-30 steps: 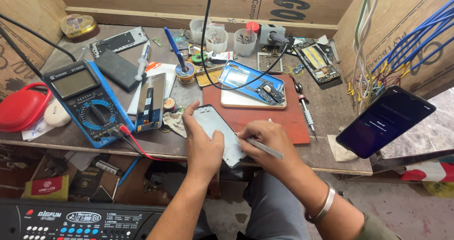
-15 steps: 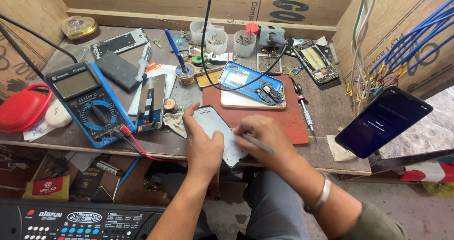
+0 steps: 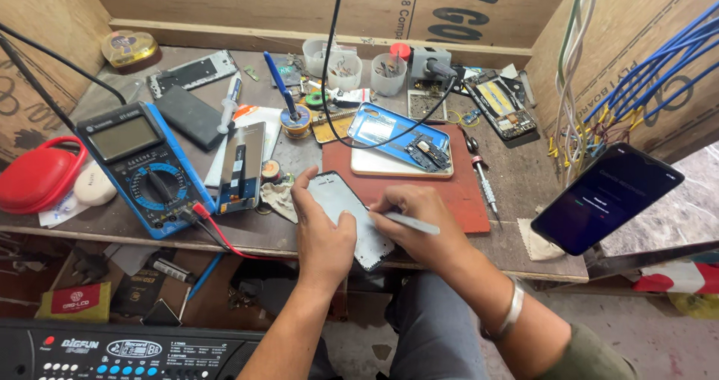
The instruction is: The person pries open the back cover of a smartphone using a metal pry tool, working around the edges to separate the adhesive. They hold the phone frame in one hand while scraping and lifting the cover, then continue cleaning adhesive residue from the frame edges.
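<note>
Left hand (image 3: 323, 234) lies flat over a grey phone panel (image 3: 352, 219) at the bench's 6 o'clock edge, fingers curled round its left side. Right hand (image 3: 419, 223) pinches a thin metal tool (image 3: 408, 223) whose tip touches the panel. At 12 o'clock, three clear plastic cups (image 3: 344, 69) hold small parts, too small to tell. Round yellow tin (image 3: 129, 47) at 10 o'clock. Red pouch (image 3: 37, 174) at 9 o'clock. White tray (image 3: 401, 163) carries a blue phone frame (image 3: 397, 129).

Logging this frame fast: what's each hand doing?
Left hand: closed, holding the phone panel.
Right hand: closed, holding a thin grey tool.
</note>
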Motion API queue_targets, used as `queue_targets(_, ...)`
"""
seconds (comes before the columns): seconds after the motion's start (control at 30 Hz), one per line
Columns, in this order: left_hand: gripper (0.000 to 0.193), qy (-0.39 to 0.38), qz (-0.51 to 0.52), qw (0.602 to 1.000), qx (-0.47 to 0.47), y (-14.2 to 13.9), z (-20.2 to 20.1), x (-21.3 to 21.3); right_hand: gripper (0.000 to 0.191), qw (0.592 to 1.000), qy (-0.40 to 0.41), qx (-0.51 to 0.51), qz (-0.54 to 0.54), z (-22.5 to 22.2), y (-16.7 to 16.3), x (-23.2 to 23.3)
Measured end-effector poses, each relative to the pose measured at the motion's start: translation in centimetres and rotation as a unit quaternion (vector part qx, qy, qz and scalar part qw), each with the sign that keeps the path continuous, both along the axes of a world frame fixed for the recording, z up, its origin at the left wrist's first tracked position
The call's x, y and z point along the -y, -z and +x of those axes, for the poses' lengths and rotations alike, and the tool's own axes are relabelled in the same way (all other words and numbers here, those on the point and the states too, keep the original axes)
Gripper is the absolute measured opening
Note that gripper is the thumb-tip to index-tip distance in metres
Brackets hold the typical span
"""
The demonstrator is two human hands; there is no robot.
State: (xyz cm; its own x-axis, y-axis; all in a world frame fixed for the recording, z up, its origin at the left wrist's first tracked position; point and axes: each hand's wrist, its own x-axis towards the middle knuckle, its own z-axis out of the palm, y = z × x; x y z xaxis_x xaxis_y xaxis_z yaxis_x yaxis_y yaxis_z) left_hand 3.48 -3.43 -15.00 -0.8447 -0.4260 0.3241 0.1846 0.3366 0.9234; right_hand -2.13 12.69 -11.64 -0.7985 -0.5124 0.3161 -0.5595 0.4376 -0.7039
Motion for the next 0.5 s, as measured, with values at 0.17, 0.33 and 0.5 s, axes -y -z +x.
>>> queue_targets(0.17, 0.073, -0.003, 0.023, 0.999, 0.029, -0.5, 0.3, -0.4, 0.016, 0.998, 0.0, -0.046, -0.035, -2.7, 0.1, 3.4)
queue_targets(0.33, 0.073, -0.001, 0.02, 1.0, 0.021, -0.8, 0.5, -0.5, 0.016, 0.999, 0.006, -0.037, -0.008, -2.4, -0.5, 3.1)
queue_targets(0.5, 0.072, -0.008, -0.01, 1.0, -0.001, 0.0, 0.1, 0.0, 0.016, 0.999, -0.026, -0.036, 0.004, -0.8, -0.4, 1.0)
